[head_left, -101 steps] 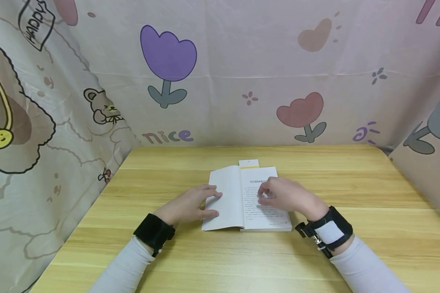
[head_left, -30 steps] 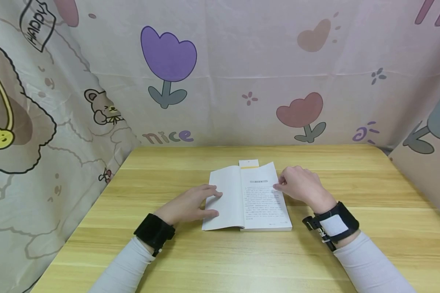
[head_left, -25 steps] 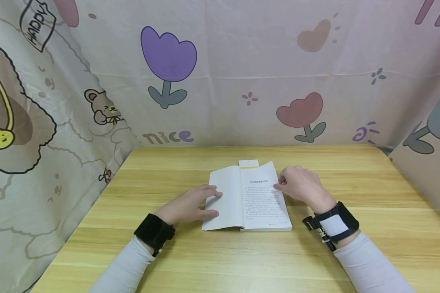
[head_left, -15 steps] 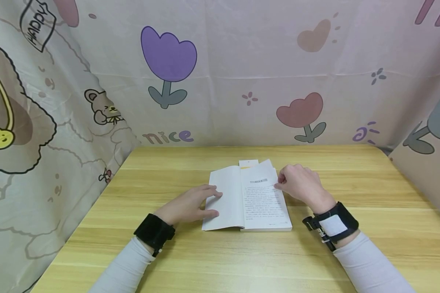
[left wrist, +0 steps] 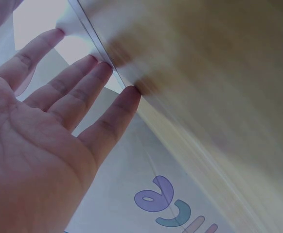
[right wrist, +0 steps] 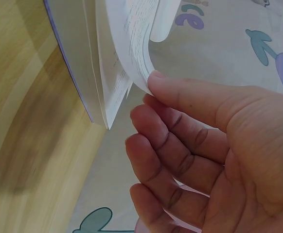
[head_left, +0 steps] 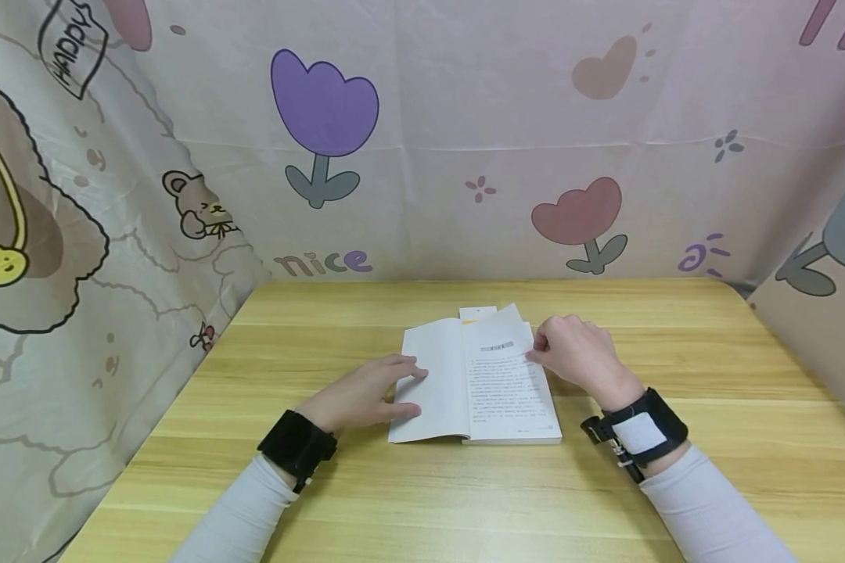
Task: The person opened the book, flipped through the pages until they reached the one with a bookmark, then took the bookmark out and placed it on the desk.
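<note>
An open book (head_left: 433,383) lies on the table, its left page blank and its right page printed. My left hand (head_left: 366,391) rests on the blank page's outer edge with fingers spread; the left wrist view shows its fingertips (left wrist: 127,92) along the book's edge. At the right side, my right hand (head_left: 580,352) pinches the outer edge of the printed page (head_left: 500,379) between thumb and forefinger. That page's far corner is lifted. In the right wrist view the page (right wrist: 132,48) bends upward at the thumb, while the other fingers curl loosely below it.
A white card (head_left: 475,314) with a yellow stripe sticks out past the book's far edge. The wooden table (head_left: 394,500) extends around the book. A patterned cloth (head_left: 422,117) hangs behind the table and at both sides.
My right hand has moved from over the printed page to its outer edge and taken hold of it. The page's far corner has risen and swung leftward over the card. My left hand stays put.
</note>
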Demonstrator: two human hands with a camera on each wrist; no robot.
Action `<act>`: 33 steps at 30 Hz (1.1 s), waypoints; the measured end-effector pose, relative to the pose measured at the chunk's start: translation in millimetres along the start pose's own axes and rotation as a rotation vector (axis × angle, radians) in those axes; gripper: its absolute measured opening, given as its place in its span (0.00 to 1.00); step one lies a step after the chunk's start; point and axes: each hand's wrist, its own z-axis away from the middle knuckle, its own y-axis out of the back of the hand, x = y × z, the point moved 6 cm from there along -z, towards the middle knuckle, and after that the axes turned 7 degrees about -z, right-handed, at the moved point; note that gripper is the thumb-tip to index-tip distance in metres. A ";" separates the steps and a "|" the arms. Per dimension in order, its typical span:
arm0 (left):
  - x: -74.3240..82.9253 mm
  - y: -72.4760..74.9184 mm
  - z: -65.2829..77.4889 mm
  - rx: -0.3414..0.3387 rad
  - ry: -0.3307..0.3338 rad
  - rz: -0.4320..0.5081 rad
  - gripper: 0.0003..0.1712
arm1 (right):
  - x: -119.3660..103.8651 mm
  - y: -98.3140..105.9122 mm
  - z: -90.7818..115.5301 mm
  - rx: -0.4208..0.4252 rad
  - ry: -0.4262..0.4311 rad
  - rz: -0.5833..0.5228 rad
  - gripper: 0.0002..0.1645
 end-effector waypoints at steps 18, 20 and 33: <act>0.3 -0.2 0.5 0.001 0.006 -0.005 0.33 | 1.5 1.8 -0.3 0.007 -0.011 -0.011 0.12; 0.2 -0.2 0.8 0.001 0.006 -0.003 0.33 | 1.9 2.3 -0.3 0.012 -0.001 -0.007 0.14; -1.4 -1.8 0.2 0.007 0.001 0.004 0.34 | 0.0 2.0 0.0 -0.061 0.027 -0.019 0.06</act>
